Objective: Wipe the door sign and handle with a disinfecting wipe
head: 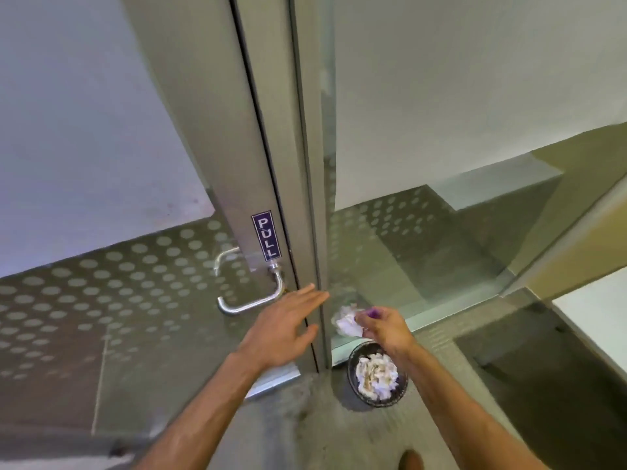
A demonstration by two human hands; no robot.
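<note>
A blue PULL sign (pixel 266 238) is stuck on the metal stile of a glass door. Just below it a curved silver handle (pixel 251 301) sticks out to the left. My left hand (pixel 285 329) is open, fingers spread, flat near the door edge just right of and below the handle, holding nothing. My right hand (pixel 383 329) pinches a crumpled white wipe (pixel 346 321) with a purple patch by the fingertips, held right of the door edge and above the bin.
A small dark mesh bin (pixel 400 393) holding crumpled white wipes stands on the floor by the door frame (pixel 310 184). Frosted-dot glass panels flank the door. A second handle (pixel 222 257) shows behind the glass. A shoe tip (pixel 411 460) is at the bottom.
</note>
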